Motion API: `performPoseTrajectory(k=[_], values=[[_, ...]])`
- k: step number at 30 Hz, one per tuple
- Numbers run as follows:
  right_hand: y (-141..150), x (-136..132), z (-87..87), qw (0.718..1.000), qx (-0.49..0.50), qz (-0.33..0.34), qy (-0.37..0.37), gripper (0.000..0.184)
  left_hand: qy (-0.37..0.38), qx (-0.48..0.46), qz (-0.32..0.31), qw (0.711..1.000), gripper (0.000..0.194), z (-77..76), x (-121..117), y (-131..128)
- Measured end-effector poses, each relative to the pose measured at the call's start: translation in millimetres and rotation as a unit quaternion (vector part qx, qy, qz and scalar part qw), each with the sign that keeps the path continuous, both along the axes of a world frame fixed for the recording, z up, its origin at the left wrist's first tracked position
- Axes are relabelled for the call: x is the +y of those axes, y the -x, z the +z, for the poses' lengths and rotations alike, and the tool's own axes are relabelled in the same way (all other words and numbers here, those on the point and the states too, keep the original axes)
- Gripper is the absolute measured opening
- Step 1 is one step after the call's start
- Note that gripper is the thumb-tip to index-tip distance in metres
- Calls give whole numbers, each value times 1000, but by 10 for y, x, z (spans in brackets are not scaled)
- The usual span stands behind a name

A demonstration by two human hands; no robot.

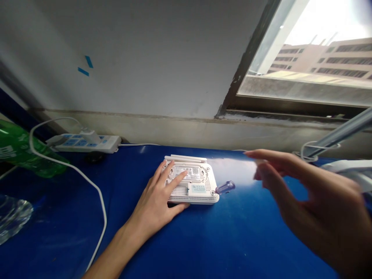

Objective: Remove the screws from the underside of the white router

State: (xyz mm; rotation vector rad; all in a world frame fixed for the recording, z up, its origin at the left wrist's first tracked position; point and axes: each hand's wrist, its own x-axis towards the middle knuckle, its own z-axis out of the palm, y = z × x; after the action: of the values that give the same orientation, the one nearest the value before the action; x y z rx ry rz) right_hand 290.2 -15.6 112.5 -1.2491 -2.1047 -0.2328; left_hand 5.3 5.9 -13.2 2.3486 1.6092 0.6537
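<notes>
A white Wi-Fi router point(207, 195) lies underside up on the blue table, its label and vent holes facing me, with an antenna folded along the far edge. My left hand point(158, 193) holds it at the left side, fingers spread over the underside and thumb against the near edge. At the router's near right corner, a small screwdriver point(226, 188) with a see-through purple handle leans to the right, its tip at the corner hole and no hand on it. Raised at the right, slightly blurred, my right hand point(308, 193) has thumb and forefinger pinched together; whatever lies between them is too small to make out.
A white power strip point(110, 143) with a plugged-in cable stands by the wall. That white cable point(101, 201) runs across the table's left side. A green bottle point(29, 151) and a clear plastic item point(14, 217) lie at far left. A metal lamp arm point(340, 133) rises at right.
</notes>
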Motion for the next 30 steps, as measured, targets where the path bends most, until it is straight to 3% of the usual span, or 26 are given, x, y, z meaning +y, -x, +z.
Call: performPoseTrajectory(k=[2,7,11,15,20,23,27,30], values=[[178,115,41,997,-39,30,52,30,-1,4,-2,1000,84,2,0,2],[374,199,-40,978,-204,34,33,35,-5,11,-5,1000,82,-4,2,5],[395,264,-102,963,-258,49,56,35,-11,17,-7,1000,82,-16,7,8],[385,348,-110,964,-237,64,104,35,-11,21,-5,1000,81,-29,14,8],[300,341,-133,964,-185,125,145,8,-12,23,-6,1000,81,-44,20,11],[267,333,-166,965,-182,115,150,21,-13,26,-7,1000,80,-43,20,14],[294,395,-247,968,-180,65,159,21,-19,26,-8,999,80,-47,25,18],[316,435,-339,972,-180,68,138,28,-21,28,-10,999,81,-60,32,22]])
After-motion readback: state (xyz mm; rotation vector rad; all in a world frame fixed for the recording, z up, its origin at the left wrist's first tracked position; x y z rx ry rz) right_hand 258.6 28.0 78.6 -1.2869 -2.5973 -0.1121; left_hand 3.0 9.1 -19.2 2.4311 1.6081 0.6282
